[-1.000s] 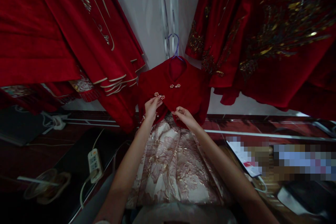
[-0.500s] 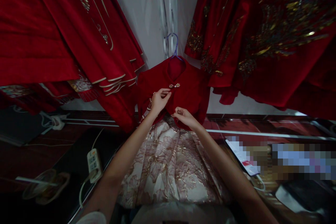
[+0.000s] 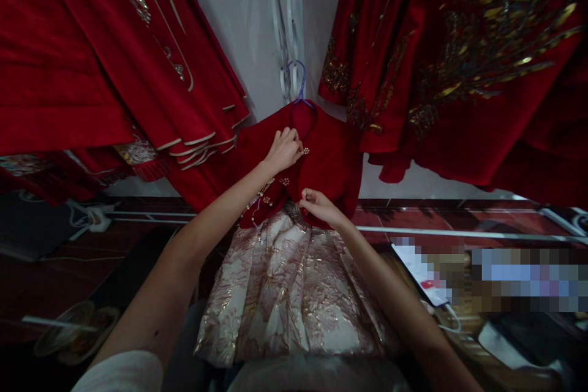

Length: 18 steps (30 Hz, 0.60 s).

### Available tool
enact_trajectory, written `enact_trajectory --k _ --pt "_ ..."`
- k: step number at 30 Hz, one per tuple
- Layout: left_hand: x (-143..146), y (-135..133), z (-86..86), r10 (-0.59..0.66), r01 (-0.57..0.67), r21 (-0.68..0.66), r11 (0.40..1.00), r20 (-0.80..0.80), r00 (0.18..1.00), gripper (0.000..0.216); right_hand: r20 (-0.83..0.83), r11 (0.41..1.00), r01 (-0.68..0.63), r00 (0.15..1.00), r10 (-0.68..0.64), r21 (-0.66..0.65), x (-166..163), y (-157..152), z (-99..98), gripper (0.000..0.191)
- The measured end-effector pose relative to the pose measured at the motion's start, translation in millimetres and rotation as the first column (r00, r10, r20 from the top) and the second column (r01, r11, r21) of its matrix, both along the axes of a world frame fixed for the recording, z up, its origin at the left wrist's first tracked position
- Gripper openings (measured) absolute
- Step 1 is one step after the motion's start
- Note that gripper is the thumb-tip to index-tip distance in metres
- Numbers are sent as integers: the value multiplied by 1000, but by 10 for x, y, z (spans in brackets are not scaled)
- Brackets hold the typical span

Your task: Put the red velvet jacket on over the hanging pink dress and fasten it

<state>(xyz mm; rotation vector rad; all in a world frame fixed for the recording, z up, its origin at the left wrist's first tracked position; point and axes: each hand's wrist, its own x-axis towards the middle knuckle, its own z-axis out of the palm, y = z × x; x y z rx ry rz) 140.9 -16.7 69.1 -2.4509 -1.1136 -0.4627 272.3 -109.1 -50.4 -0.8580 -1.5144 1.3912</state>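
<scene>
My left hand (image 3: 285, 150) fingers pinch pearl clasp (image 3: 305, 150) at red jacket (image 3: 328, 159) collar; right hand (image 3: 315, 203) fingers grip hem, holding cloth taut.

Left hand (image 3: 285, 150) has climbed the red jacket (image 3: 331, 162): a second ago at the lower clasp near the hem, half a second ago at mid-chest, now up at the collar clasp (image 3: 305, 150), fingers curled over it. Its forearm stretches further across the brocade skirt (image 3: 285, 294). The lower clasp (image 3: 285, 182), covered before, shows again. View has tilted slightly; the power strip is now hidden behind the arm.
</scene>
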Motion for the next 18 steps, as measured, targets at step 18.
enact_trajectory --k 18 --pt "26 24 -146 -138 143 146 979 -43 990 28 19 998 23 1000 -24 58 -41 31 -92 35"
